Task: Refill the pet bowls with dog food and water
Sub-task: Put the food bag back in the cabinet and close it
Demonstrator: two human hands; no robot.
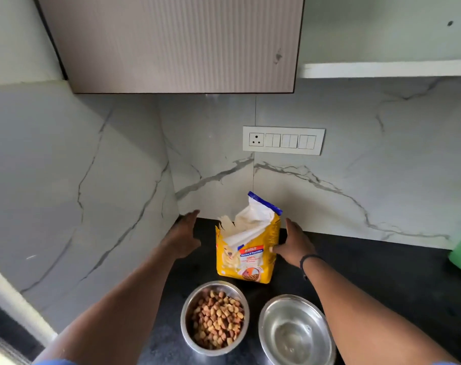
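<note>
Nearest the camera, two steel bowls are sitting side by side on the dark desk (382,272). The left bowl (215,317) is holding a heap of brown kibble, and the right bowl (295,330) is showing a shallow pool of clear water, so both refills are looking done.

Just behind the bowls, the yellow dog food bag (248,248) is standing upright near the marble wall (356,180), its long axis running vertical and its torn mouth pointing up, with the blue top flap leaning toward the right. Its printed face is turning toward the camera.

The right hand (294,243) is reaching to the bag's right side with straight, relaxed fingers, the thumb touching the bag's edge while the other fingers are lying just beside it. The left hand (184,233) is hovering apart from the bag on its left, fingers spread wide and holding nothing.

In my judgement the risk is sitting with that open mouth: the bag is tall, soft and ragged at the top, so a one-sided push from the right hand could be tipping it toward the left hand or forward, spilling kibble onto the desk or into the water bowl.

Farther back, a switch panel (283,140) is showing on the wall beneath a ribbed cabinet (176,43).
</note>
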